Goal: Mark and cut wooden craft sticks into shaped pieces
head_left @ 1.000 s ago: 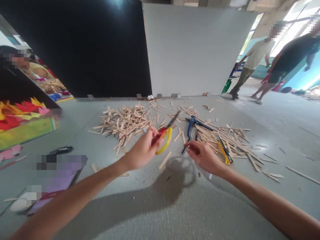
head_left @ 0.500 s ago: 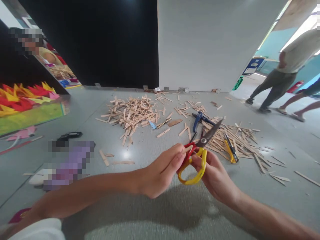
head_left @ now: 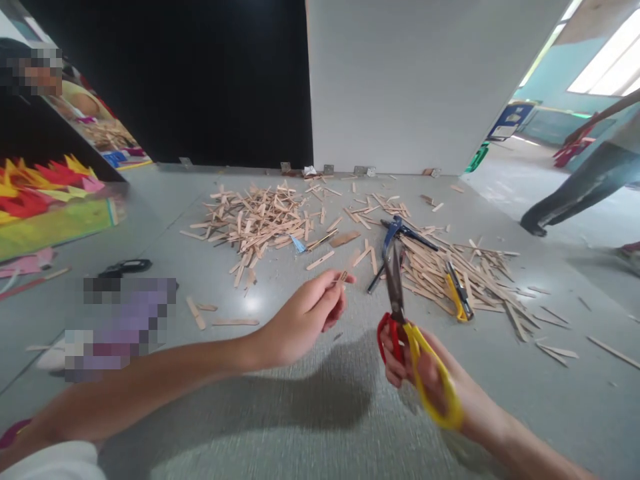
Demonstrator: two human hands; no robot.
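My left hand (head_left: 313, 310) is closed in a pinch on a short piece of wooden craft stick (head_left: 343, 277), most of it hidden by the fingers. In my right hand (head_left: 430, 367) are scissors (head_left: 396, 293) with one red and one yellow handle, blades pointing up and away from me. The hands are apart. Beyond the left hand lies a heap of craft sticks (head_left: 260, 223). A second pile of wooden sticks (head_left: 430, 277) is to the right, past the scissors. A blue hot glue gun (head_left: 395, 230) rests against that pile.
A yellow cutter knife (head_left: 459, 293) lies on the right pile. Black and white panels (head_left: 390, 87) stand behind. Folded red and yellow paper (head_left: 45, 183) is at left, near a blurred purple object (head_left: 135, 320). One person (head_left: 585, 187) is at right, another (head_left: 75, 100) at far left.
My right hand has drawn the scissors away from the left hand, down and right, with the blades swinging upright. The left hand has shifted slightly left and up. The person at right has moved.
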